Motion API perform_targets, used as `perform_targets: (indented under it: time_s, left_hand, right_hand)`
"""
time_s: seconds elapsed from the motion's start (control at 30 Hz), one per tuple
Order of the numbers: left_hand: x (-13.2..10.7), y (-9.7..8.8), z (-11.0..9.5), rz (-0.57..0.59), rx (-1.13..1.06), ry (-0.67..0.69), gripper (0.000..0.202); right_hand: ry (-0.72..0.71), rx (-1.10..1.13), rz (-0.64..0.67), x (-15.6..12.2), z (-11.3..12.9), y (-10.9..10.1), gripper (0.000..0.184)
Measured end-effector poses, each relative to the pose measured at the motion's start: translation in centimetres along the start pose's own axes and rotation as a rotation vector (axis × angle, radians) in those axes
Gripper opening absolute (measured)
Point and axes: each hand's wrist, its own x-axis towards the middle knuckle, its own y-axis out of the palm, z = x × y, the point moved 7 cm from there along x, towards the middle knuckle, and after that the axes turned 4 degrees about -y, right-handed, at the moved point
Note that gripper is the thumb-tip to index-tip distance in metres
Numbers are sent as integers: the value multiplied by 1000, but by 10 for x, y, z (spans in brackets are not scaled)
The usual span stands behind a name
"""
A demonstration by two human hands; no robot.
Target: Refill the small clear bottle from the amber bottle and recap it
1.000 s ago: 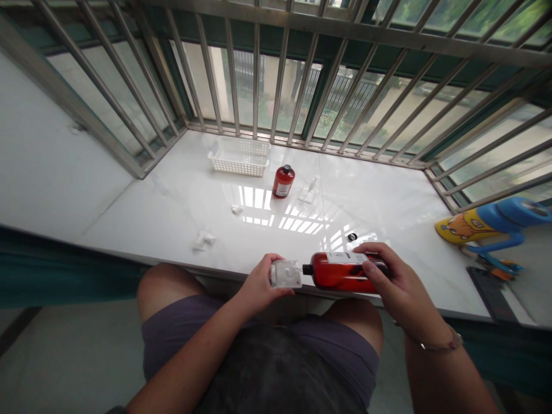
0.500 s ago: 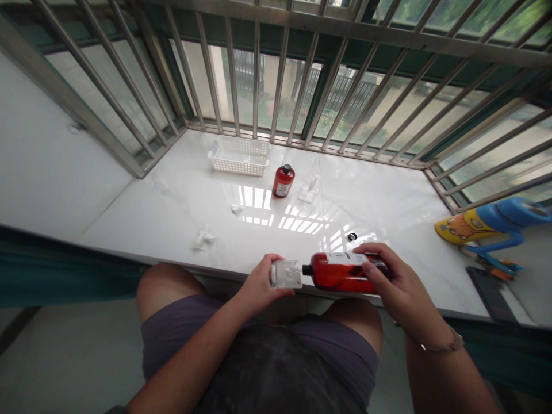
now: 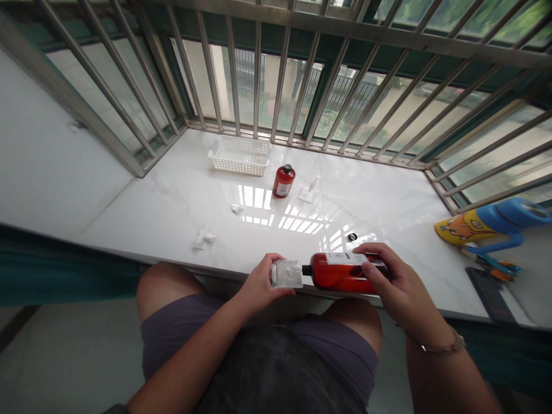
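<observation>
My left hand (image 3: 264, 283) is closed around a small clear square bottle (image 3: 288, 274), held over the counter's front edge. In my right hand (image 3: 390, 276) lies a large red bottle (image 3: 338, 273) with a white label, tipped on its side. Its uncapped black neck (image 3: 307, 270) points left at the clear bottle's opening; whether they touch I cannot tell. A black cap (image 3: 352, 237) rests on the counter just beyond the red bottle. Farther back stands a second red bottle (image 3: 283, 183), capped, and beside it a clear pump head (image 3: 311, 191).
A white basket (image 3: 240, 158) sits by the window bars. Crumpled white bits (image 3: 204, 238) lie on the glossy counter (image 3: 142, 215) at the left. To the right are a blue and yellow water bottle (image 3: 478, 221), a dark phone-like slab (image 3: 489, 293) and an orange-blue item (image 3: 502, 267).
</observation>
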Motion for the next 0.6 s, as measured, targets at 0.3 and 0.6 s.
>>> perform_targets:
  time_s: [0.3, 0.6]
  left_hand:
    - [2, 5, 1, 12, -4, 14, 85]
    - [1, 6, -9, 29, 0, 19, 82]
  right_hand:
    - [-20, -12, 3, 3, 4, 1, 32]
    - [-8, 4, 9, 2, 2, 3, 33]
